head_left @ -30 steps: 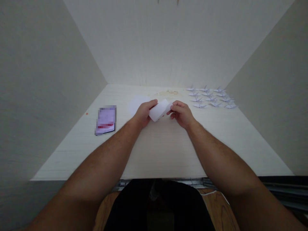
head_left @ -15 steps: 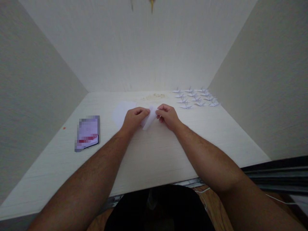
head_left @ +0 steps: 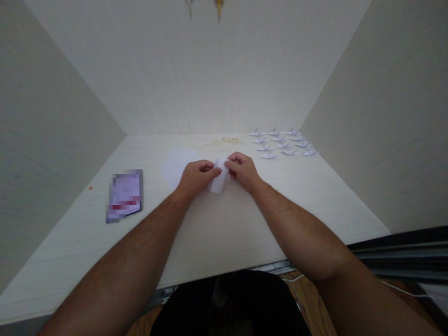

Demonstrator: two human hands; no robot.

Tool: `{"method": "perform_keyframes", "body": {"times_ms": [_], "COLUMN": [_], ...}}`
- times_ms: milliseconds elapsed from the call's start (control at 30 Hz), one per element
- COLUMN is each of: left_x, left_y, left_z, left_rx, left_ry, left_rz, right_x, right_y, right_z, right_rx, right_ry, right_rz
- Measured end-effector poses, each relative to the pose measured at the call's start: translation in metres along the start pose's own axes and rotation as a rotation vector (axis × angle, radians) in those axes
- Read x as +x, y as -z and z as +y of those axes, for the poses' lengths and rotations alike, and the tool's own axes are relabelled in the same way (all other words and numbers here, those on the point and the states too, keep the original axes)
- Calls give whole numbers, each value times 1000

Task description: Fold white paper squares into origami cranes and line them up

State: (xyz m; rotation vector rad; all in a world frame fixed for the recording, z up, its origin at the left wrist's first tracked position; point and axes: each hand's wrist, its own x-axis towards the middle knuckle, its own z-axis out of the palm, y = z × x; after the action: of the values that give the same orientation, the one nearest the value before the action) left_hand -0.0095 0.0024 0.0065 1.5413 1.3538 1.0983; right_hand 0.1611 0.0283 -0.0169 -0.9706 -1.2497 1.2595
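Observation:
Between my hands is a small folded white paper [head_left: 218, 179], held just above the tabletop. My left hand [head_left: 198, 175] pinches its left side, with the thumb lying across the front. At the upper right edge, my right hand [head_left: 244, 171] grips the paper between thumb and fingers. Loose white paper sheets [head_left: 173, 164] lie flat on the table just beyond and left of my left hand. Several white folded paper cranes [head_left: 276, 144] stand in rows at the back right of the table.
A phone or tablet [head_left: 126, 193], blurred out, rests on the left of the white table [head_left: 224, 242]. Walls close in the back and both sides. Brownish marks [head_left: 229, 140] show near the back wall, and a small orange speck [head_left: 90, 188] lies far left.
The folded paper has turned more upright and shows a broader face towards me. My left thumb has slid further over it. The camera view has shifted slightly.

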Motion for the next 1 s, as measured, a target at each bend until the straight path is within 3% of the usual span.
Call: {"method": "perform_keyframes", "body": {"times_ms": [1000], "left_x": [4], "left_y": [-2], "left_z": [-11], "left_rx": [-51], "left_ry": [-28], "left_rz": [-9], "right_x": [-4], "right_y": [1], "right_z": [-3], "right_rx": [36], "right_ry": [-19], "right_rz": [36]}}
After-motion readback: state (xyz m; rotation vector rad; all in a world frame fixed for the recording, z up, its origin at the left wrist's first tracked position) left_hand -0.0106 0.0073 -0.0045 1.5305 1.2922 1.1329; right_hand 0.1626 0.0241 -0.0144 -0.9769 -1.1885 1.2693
